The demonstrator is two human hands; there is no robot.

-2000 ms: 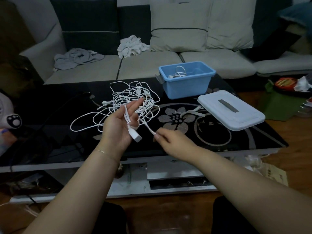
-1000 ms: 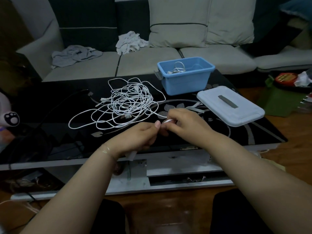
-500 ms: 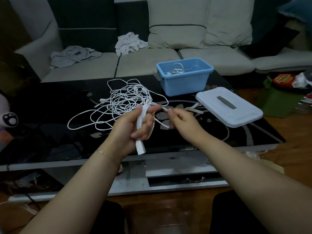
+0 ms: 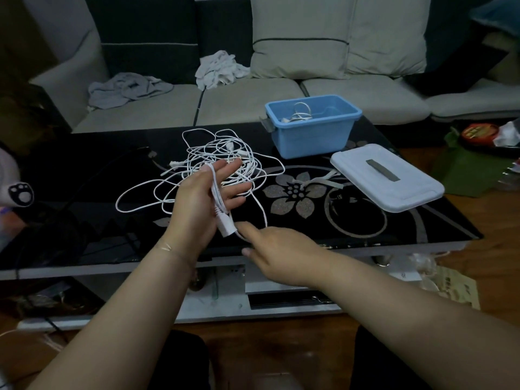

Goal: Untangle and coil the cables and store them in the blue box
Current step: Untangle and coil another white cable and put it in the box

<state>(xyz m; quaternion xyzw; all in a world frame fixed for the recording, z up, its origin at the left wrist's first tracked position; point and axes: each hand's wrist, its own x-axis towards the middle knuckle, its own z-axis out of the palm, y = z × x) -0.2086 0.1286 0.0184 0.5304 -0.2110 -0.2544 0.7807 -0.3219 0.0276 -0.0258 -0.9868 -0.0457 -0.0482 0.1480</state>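
Left hand (image 4: 201, 202), fingers straight, carries a thin white cable (image 4: 216, 192) looped over it above the tangled white pile (image 4: 202, 170) on the black glass counter (image 4: 365, 226); right hand (image 4: 277, 250) pinches that cable below its plug; blue plastic box (image 4: 313, 133) sits behind

Dim room. Grey sofa (image 4: 253, 105) with pale cushions (image 4: 298, 38) behind black glass coffee table (image 4: 365, 220), floral inlay. Wood floor (image 4: 492, 263) at right edge.

Black glass table (image 4: 365, 232) w/ flower pattern; grey sofa (image 4: 247, 105) behind, w/ pale cushions (image 4: 301, 40); crumpled cloths (image 4: 129, 88) on seat; wood floor (image 4: 281, 356).
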